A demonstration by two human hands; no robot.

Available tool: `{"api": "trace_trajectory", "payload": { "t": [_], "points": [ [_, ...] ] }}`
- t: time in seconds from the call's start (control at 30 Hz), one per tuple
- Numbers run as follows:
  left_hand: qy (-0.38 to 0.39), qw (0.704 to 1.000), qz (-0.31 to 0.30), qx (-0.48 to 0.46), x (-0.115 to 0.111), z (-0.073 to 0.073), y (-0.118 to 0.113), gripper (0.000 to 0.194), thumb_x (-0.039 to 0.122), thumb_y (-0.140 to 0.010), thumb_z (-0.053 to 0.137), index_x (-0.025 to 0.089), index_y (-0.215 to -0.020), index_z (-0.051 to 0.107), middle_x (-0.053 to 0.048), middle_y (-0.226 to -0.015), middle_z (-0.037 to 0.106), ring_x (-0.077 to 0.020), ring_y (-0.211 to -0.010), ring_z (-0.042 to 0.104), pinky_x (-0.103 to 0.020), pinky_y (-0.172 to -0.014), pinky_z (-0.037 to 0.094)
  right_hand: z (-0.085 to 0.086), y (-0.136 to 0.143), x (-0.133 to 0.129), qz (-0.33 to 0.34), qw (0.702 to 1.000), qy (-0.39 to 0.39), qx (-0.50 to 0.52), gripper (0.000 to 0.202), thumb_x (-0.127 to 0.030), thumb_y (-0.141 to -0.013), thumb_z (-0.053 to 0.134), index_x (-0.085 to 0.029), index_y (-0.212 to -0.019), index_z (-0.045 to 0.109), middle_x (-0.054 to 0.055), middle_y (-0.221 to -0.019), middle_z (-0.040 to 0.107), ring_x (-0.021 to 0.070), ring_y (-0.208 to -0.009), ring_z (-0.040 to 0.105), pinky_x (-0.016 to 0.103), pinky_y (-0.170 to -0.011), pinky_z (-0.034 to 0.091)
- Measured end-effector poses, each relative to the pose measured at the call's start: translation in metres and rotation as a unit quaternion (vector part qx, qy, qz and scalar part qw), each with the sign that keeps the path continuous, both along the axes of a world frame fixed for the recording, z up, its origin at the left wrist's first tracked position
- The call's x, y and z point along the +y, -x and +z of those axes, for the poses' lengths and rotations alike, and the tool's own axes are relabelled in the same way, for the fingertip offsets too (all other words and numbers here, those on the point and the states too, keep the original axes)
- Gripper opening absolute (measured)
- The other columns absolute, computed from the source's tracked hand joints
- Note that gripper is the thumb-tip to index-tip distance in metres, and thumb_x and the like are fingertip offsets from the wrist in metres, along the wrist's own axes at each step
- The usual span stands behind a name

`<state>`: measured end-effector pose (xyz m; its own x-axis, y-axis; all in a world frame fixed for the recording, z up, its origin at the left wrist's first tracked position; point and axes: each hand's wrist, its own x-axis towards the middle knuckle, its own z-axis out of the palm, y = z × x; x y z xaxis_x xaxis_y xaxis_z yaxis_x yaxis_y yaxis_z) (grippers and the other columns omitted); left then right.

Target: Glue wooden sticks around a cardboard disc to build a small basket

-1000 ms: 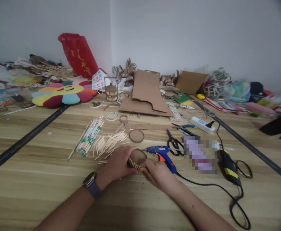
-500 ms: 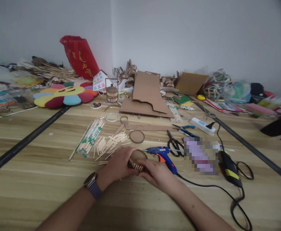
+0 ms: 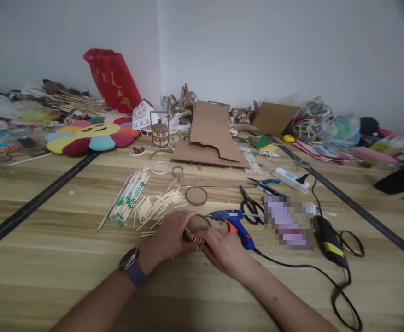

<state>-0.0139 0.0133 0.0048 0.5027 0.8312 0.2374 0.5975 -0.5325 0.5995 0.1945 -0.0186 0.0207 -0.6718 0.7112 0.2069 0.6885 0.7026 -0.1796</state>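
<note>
Where the wooden floor (image 3: 49,258) runs off toward the left edge, it lies bare in the foreground, crossed only by a dark rail (image 3: 36,200) slanting from the near left toward the flower cushion (image 3: 91,134) by the wall. Just right of that rail lies a packet of chopsticks (image 3: 129,196), its long axis pointing away and slightly right, with a loose heap of cut sticks (image 3: 158,205) beside it. Near the middle, the left hand (image 3: 170,237), a watch on its wrist, curls its fingers around the left side of a round cardboard disc (image 3: 196,223) rimmed with short sticks; the disc is tilted up off the floor, its flat face turned away and upward, so it has no clear long axis. On the disc's near right rim the right hand (image 3: 222,251) pinches with closed fingers. Touching or just behind that hand lies a blue glue gun (image 3: 234,220), nozzle pointing left toward the disc, its cable (image 3: 308,269) trailing right to a loop near the right edge. Scissors (image 3: 250,207) lie just beyond, and open floor remains in front of both forearms.
</note>
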Motion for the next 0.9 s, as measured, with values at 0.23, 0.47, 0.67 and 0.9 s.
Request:
{"api": "trace_trajectory", "payload": {
  "t": [0.23, 0.47, 0.67, 0.9],
  "points": [
    [0.012, 1.000, 0.004, -0.008, -0.0019, -0.0009, -0.0009, 0.079, 0.035, -0.064, 0.091, 0.020, -0.130, 0.051, -0.014, -0.131, 0.062, -0.0323, -0.122, 0.058, -0.048, -0.105, 0.045, 0.0001, 0.0017, -0.0018, -0.026, 0.999, 0.025, -0.027, 0.022, -0.019, -0.097, 0.053, -0.019, -0.118, 0.060, 0.010, -0.100, 0.071, 0.0230, -0.079, 0.071, 0.029, -0.063, 0.051],
    [0.029, 1.000, 0.004, -0.005, -0.0036, 0.0030, -0.0018, 0.076, 0.033, -0.066, 0.089, 0.021, -0.130, 0.051, -0.012, -0.133, 0.061, -0.0308, -0.123, 0.057, -0.047, -0.106, 0.045, -0.0010, 0.0010, -0.0010, -0.023, 0.999, 0.046, -0.018, 0.027, -0.019, -0.097, 0.053, -0.020, -0.124, 0.058, 0.011, -0.105, 0.069, 0.0224, -0.084, 0.070, 0.030, -0.069, 0.053],
    [0.026, 1.000, -0.001, -0.010, -0.0028, 0.0019, -0.0017, 0.073, 0.035, -0.069, 0.086, 0.023, -0.131, 0.050, -0.012, -0.133, 0.061, -0.0327, -0.124, 0.056, -0.050, -0.106, 0.045, -0.0006, 0.0011, -0.0012, -0.022, 0.999, 0.039, -0.015, 0.025, -0.019, -0.098, 0.049, -0.020, -0.121, 0.059, 0.010, -0.103, 0.068, 0.0215, -0.081, 0.069, 0.029, -0.067, 0.052],
    [0.035, 0.999, -0.003, -0.012, -0.0018, -0.0001, -0.0010, 0.076, 0.032, -0.066, 0.088, 0.019, -0.132, 0.051, -0.014, -0.134, 0.060, -0.0315, -0.125, 0.055, -0.048, -0.107, 0.045, -0.0016, 0.0011, -0.0009, -0.022, 0.999, 0.040, -0.022, 0.026, -0.020, -0.098, 0.050, -0.020, -0.122, 0.058, 0.011, -0.104, 0.068, 0.0224, -0.080, 0.069, 0.030, -0.066, 0.053]
  ]
}}
